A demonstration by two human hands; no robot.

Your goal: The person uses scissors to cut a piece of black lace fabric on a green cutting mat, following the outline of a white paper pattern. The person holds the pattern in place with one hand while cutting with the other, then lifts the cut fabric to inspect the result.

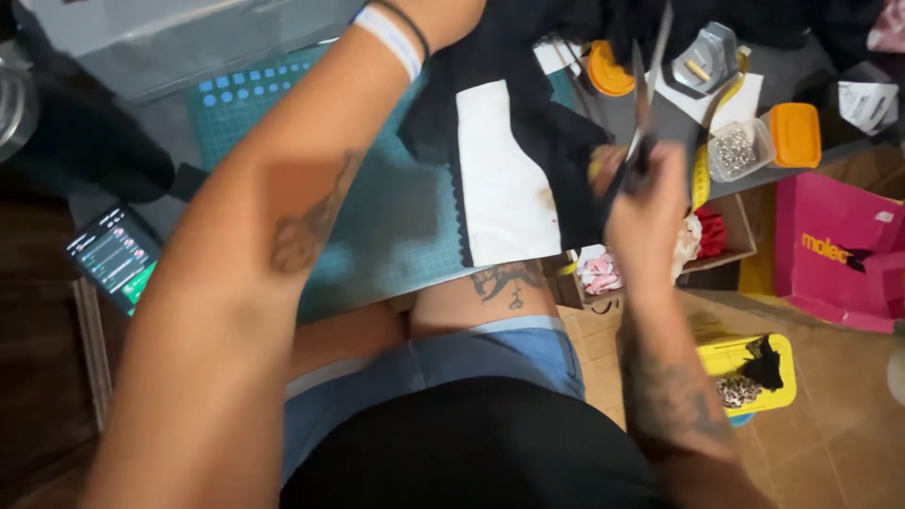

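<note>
Seen from the head camera, the right hand (pixel 646 184) grips a pair of scissors (pixel 643 99), blades parted and pointing far, over black fabric (pixel 528 104) and a white pattern piece (pixel 500 184) on the green cutting mat (pixel 396 207). The left forearm crosses the tabletop; its hand is out of frame. A pin box (pixel 737 149) and orange lid (pixel 795 135) sit right; a phone (pixel 115 256) lies left.

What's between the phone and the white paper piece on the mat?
In the head view, the left forearm crosses over bare green mat between the phone and the white piece.
</note>
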